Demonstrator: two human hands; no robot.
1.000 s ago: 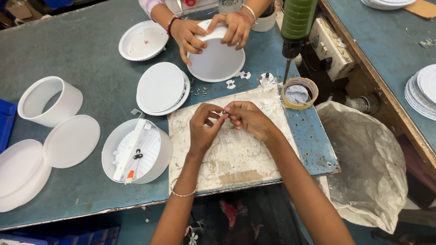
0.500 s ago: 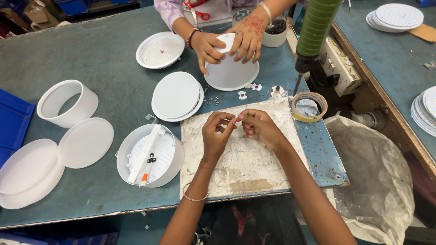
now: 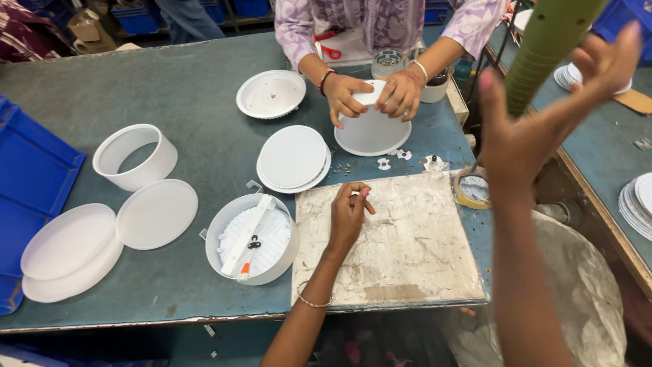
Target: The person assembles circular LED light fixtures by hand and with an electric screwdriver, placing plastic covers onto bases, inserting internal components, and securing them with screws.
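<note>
left hand (image 3: 348, 216) grip pinched shut on small white part (image 3: 354, 194), resting on worn board (image 3: 401, 251) | right hand (image 3: 536, 122) raised, grip spread open beside green tool (image 3: 543, 47), holding nothing

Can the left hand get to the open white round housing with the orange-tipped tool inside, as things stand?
Probably yes. The left hand rests on the stained white work board, and the open white round housing sits just beside that board's left edge with nothing between them. The right hand is raised, clear.
</note>
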